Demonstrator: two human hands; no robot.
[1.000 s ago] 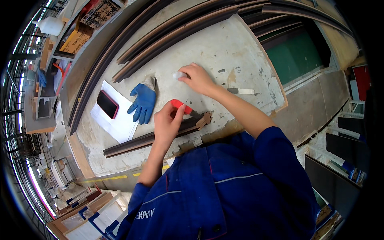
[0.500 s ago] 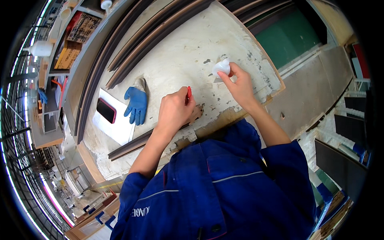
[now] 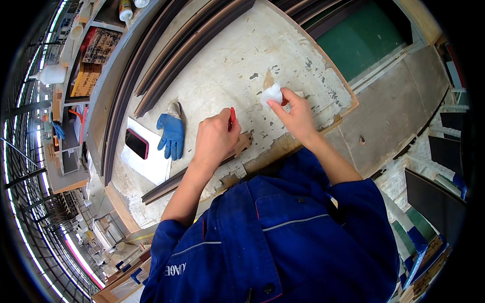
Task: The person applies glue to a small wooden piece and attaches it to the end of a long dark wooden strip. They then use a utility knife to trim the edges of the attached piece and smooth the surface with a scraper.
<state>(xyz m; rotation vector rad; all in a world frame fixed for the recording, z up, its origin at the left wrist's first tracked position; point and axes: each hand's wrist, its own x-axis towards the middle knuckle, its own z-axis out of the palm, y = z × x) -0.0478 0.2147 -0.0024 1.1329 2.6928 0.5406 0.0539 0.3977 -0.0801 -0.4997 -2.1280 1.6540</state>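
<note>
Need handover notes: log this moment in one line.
left hand: holds red object | right hand: holds white object | glove: on table

L hand [image 3: 213, 135] & R hand [image 3: 297, 115] fwd, pinching.

Head-worn fisheye view, facing down, close above the hands [image 3: 213, 136] and worktable [image 3: 217, 76]

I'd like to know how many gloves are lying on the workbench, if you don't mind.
1: a blue-and-grey work glove, lying between the smartphone and the left hand. Another could be hidden from view.
</note>
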